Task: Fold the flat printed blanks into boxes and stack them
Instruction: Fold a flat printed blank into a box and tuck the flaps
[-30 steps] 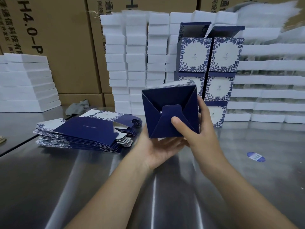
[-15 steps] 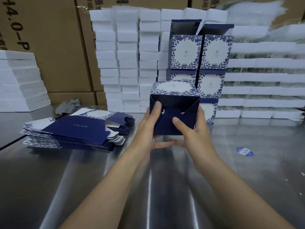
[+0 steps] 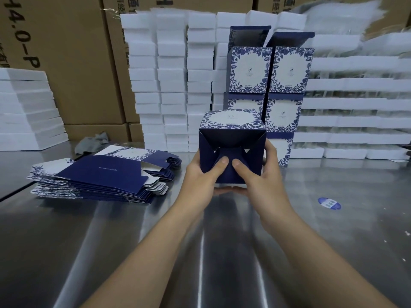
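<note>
While left hand (image 3: 198,177) & right hand (image 3: 261,177) are clasping the box (image 3: 231,138) between them, thumbs (image 3: 223,161) are pressing its flap (image 3: 228,174) in; even, centred pressure is looking key.

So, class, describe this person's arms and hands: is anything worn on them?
The left forearm and right forearm are bare to the frame's edge: no sleeves or cuffs. The left hand and right hand wear no gloves, and no ring, watch or bracelet shows. The thumbnails are short, unpainted.
</note>
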A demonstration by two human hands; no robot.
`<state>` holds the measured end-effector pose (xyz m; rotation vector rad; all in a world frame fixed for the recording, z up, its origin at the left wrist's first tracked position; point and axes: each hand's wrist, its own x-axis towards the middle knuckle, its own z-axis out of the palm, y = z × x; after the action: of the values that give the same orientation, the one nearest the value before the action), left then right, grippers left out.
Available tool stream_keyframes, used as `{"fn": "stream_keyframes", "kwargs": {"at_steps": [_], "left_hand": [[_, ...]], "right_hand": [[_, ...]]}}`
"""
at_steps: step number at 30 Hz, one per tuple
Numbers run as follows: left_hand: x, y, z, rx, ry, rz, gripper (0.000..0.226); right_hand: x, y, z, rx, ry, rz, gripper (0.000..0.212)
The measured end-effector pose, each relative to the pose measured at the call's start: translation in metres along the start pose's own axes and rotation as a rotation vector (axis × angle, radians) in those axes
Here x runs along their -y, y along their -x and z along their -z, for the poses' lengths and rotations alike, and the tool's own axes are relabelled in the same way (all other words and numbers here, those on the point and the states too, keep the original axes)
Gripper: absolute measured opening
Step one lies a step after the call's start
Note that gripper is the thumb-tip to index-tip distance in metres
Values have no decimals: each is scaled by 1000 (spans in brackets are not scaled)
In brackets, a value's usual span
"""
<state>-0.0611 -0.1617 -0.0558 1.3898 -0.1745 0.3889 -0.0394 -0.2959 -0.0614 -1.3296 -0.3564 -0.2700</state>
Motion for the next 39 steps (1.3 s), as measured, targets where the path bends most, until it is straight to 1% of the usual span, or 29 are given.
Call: {"fn": "stream_keyframes", "kwargs": {"at_steps": [2, 4, 6, 9, 10, 12, 13, 15, 18, 19, 20, 21, 23, 25, 26, 27, 29, 31, 32, 33, 35, 37, 38, 39], "left_hand": [[-1, -1, 1, -18, -15, 14, 33], [-4, 1, 1, -15, 15, 61, 31], [-8, 4, 2, -4, 61, 98, 39], [-10, 6, 1, -8, 80, 116, 57], [-10, 6, 1, -13, 72, 121, 60], [-11, 7, 0, -37, 51, 140, 57], [-11, 6, 0, -53, 40, 148, 56], [-11, 4, 2, -83, 15, 149, 58], [-13, 2, 5, -115, -35, 128, 74], [-14, 2, 5, -104, -49, 124, 82], [-15, 2, 5, -97, -52, 123, 88], [-14, 2, 5, -92, -50, 114, 88], [-12, 2, 3, -81, -66, 81, 75], [-10, 3, 3, -96, -112, 79, 72], [-7, 2, 3, -117, -129, 75, 72], [-4, 1, 4, -138, -142, 74, 67], [0, -2, 4, -178, -137, 69, 51], [4, -5, 5, -214, -136, 50, 26], [5, -6, 6, -237, -150, 41, 19], [6, -7, 7, -255, -165, 35, 19], [10, -9, 11, -288, -194, 26, 28], [12, -10, 12, -307, -217, 9, 26], [13, -9, 12, -318, -232, 5, 30], [14, -8, 11, -334, -255, -1, 42]], "right_hand": [[1, 0, 0, -13, 57, -1, 64], [3, -1, 0, -15, 74, -22, 56], [7, -2, 1, -20, 43, -64, 53], [14, -4, 4, -47, 56, -146, 68], [15, -4, 5, -48, 58, -170, 73], [17, -4, 7, -43, 43, -207, 78], [17, -4, 8, -45, 40, -212, 74], [19, -4, 8, -45, 48, -195, 59], [18, -7, 8, -45, 40, -125, 34], [17, -9, 8, -48, 55, -92, 30], [15, -9, 9, -52, 85, -57, 34], [12, -9, 10, -60, 131, -25, 39], [5, -8, 12, -91, 268, 41, 46], [1, -7, 13, -107, 371, 83, 46], [1, -7, 12, -105, 393, 92, 44], [2, -6, 10, -96, 403, 96, 43], [5, -3, 7, -60, 388, 70, 39], [8, -2, 5, -29, 369, 8, 45], [10, -1, 5, -18, 360, -23, 49], [11, 0, 5, -9, 352, -50, 54], [13, 1, 6, -8, 347, -84, 60], [14, -1, 7, -37, 336, -94, 55], [14, -2, 8, -52, 328, -99, 53], [15, -4, 10, -67, 313, -106, 52]]}}
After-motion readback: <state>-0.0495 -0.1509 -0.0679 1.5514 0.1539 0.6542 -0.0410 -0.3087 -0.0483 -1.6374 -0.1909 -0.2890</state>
